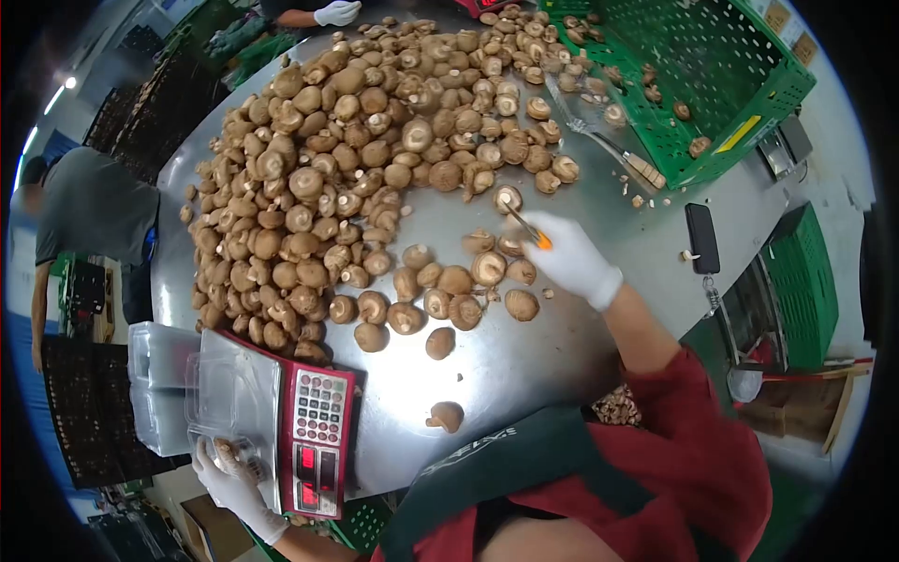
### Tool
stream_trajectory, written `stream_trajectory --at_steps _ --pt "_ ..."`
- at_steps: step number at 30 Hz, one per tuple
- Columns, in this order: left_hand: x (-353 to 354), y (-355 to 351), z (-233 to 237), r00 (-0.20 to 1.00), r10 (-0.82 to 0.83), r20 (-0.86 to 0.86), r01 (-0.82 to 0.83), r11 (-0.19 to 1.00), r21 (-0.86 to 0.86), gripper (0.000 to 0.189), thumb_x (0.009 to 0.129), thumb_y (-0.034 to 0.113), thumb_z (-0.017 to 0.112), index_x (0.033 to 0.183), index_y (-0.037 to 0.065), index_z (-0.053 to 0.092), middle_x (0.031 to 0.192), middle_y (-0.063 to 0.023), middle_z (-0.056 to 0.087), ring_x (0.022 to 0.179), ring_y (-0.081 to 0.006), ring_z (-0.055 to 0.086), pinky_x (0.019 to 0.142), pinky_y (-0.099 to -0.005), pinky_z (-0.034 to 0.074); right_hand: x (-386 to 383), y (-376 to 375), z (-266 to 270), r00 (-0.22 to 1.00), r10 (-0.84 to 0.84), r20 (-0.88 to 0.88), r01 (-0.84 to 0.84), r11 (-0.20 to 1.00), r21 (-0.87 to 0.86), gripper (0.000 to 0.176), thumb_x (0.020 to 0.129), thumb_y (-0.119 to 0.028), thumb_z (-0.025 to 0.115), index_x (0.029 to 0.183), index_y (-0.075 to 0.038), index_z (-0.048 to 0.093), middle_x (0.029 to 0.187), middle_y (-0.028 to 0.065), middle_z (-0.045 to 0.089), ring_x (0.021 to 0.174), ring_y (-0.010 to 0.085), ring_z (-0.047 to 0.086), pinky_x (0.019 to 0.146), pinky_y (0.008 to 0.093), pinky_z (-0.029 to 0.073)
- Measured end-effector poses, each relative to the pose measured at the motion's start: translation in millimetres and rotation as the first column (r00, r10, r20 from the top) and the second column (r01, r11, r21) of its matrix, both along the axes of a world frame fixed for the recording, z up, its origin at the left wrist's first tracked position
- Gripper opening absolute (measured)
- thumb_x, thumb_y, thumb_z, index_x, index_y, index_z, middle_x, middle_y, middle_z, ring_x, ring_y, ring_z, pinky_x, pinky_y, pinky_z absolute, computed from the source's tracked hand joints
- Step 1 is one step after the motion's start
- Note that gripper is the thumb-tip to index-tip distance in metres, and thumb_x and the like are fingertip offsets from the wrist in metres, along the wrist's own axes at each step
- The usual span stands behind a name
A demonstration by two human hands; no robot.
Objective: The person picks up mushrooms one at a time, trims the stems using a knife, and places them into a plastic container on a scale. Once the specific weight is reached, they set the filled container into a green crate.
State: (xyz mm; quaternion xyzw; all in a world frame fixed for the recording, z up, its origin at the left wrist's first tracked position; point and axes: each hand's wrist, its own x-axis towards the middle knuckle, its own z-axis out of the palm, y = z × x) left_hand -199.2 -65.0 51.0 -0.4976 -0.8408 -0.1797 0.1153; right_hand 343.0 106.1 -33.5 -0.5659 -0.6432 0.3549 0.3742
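Observation:
My right hand [569, 260], in a white glove, is closed around a slim tool with an orange handle [544, 241], probably a small knife. Its thin metal end overlaps a shiitake mushroom [507, 198] lying stem up. At the lower left, my left hand [228, 487], also gloved, curls its fingers on a mushroom [226, 453] in a clear plastic container [217, 398]. That container sits on the plate of a red weighing scale [318, 412] with lit red digits. Loose mushrooms [455, 280] lie between the two hands.
A large heap of mushrooms [318, 150] covers the metal table [562, 347]. Stacked clear containers [157, 384] stand left of the scale. At right are a green crate [698, 56], a wooden-handled tool [644, 170] and a phone [701, 239]. Another person [98, 215] bends at left; a gloved hand [337, 13] shows at top.

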Motion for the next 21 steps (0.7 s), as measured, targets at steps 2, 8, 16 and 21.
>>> stream_trajectory --at_steps 2,8,16,21 --pt "44.9 21.0 4.0 0.996 -0.060 -0.063 0.064 0.996 0.061 0.042 0.099 0.026 0.056 0.131 -0.001 0.053 0.130 -0.0205 0.054 0.124 -0.0339 0.050 0.105 -0.0439 0.038 -7.1 45.5 0.0 0.983 0.016 0.183 -0.050 0.982 0.183 0.033 0.084 -0.010 0.061 0.116 -0.005 0.064 0.108 0.0144 0.066 0.095 0.0340 0.065 0.082 0.0407 0.052" --pt "172.3 122.7 -11.7 0.801 -0.588 0.110 0.580 0.808 0.102 0.037 0.087 0.005 0.064 0.123 0.001 0.059 0.130 -0.0171 0.055 0.121 -0.0345 0.051 0.107 -0.0419 0.037 -45.7 145.4 -8.8 0.765 0.089 0.638 -0.176 0.981 0.075 0.039 0.082 -0.017 0.064 0.121 -0.012 0.061 0.116 0.0139 0.061 0.098 0.0339 0.065 0.084 0.0449 0.053" --pt "265.9 310.7 -81.8 0.523 -0.851 -0.042 0.852 0.519 0.071 0.049 0.079 0.013 0.069 0.125 0.005 0.057 0.122 -0.0163 0.057 0.118 -0.0361 0.051 0.105 -0.0455 0.038 -21.8 129.7 -0.4 0.782 0.145 0.607 -0.191 0.982 0.011 0.039 0.080 -0.026 0.067 0.114 -0.010 0.060 0.111 0.0141 0.064 0.099 0.0343 0.065 0.083 0.0452 0.053" --pt "307.3 344.8 -101.4 0.537 -0.823 -0.188 0.813 0.564 -0.145 0.067 0.073 0.015 0.074 0.136 0.009 0.050 0.134 -0.0115 0.053 0.127 -0.0360 0.045 0.105 -0.0484 0.037 23.9 111.0 -1.8 0.847 0.082 0.526 -0.115 0.993 0.030 0.048 0.080 -0.031 0.067 0.121 -0.009 0.060 0.110 0.0148 0.064 0.098 0.0356 0.063 0.084 0.0439 0.051"
